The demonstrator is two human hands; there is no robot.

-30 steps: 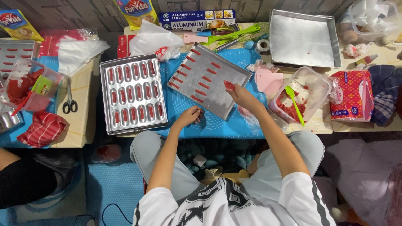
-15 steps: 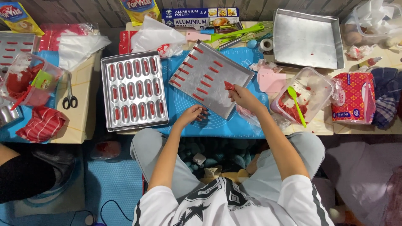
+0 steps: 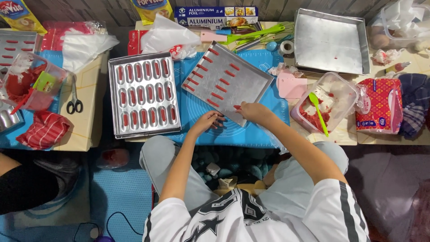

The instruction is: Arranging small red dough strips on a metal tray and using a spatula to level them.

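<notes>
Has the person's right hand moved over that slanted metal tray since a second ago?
Yes. The right hand has slid toward the person along the flat tray, from its right edge to its near corner, closer to the left hand.

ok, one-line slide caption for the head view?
Seated person's right hand sets a red strip on a tilted metal tray; left hand rests on the blue mat beside a filled mould pan.

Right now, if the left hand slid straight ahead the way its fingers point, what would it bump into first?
The left hand points up and to the right across the blue mat. It would probably first meet the near edge of the flat metal tray with the red strips, right at its fingertips.
</notes>
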